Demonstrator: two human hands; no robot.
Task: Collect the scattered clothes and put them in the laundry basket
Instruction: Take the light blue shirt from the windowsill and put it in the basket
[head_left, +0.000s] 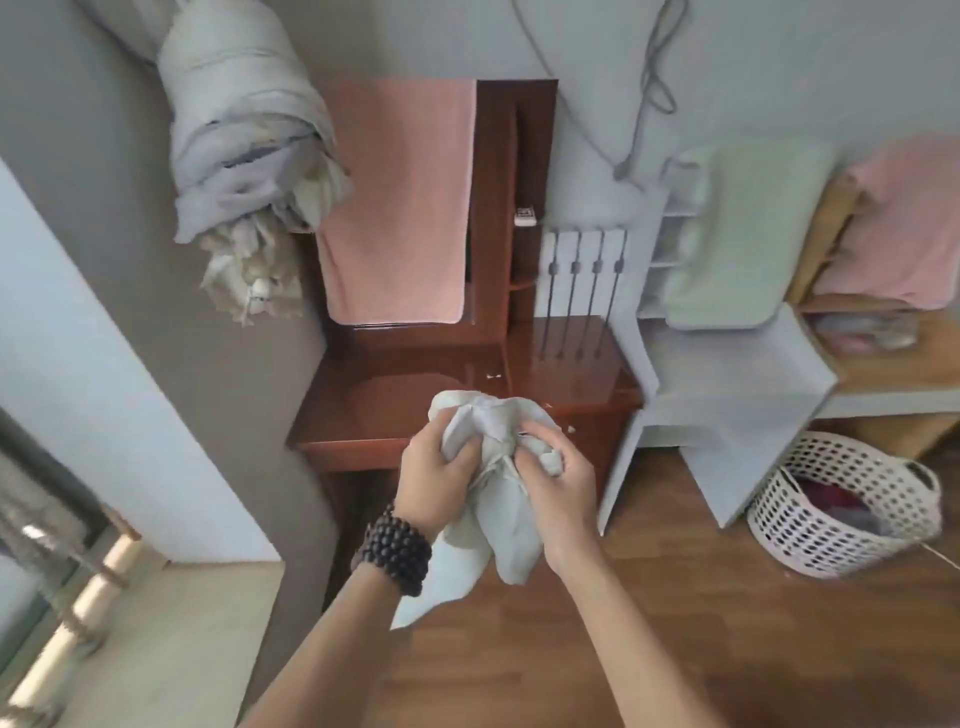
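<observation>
A pale grey-white garment (501, 525) is bunched between both my hands in front of the red-brown wooden desk (363, 415). My left hand (436, 478), with a dark bead bracelet on its wrist, grips the cloth's left side. Its right side is held in my right hand (558, 483). The cloth's loose ends hang down below my hands. The white perforated laundry basket (810, 525) stands on the wood floor at the right, with dark red and grey clothes inside it.
A pink towel (400, 208) hangs over the desk's upright part. A green cloth (737, 234) and a pink cloth (904, 228) lie over furniture at the right. A white stool (727, 395) stands between desk and basket. A bundled grey curtain (244, 145) hangs at the left.
</observation>
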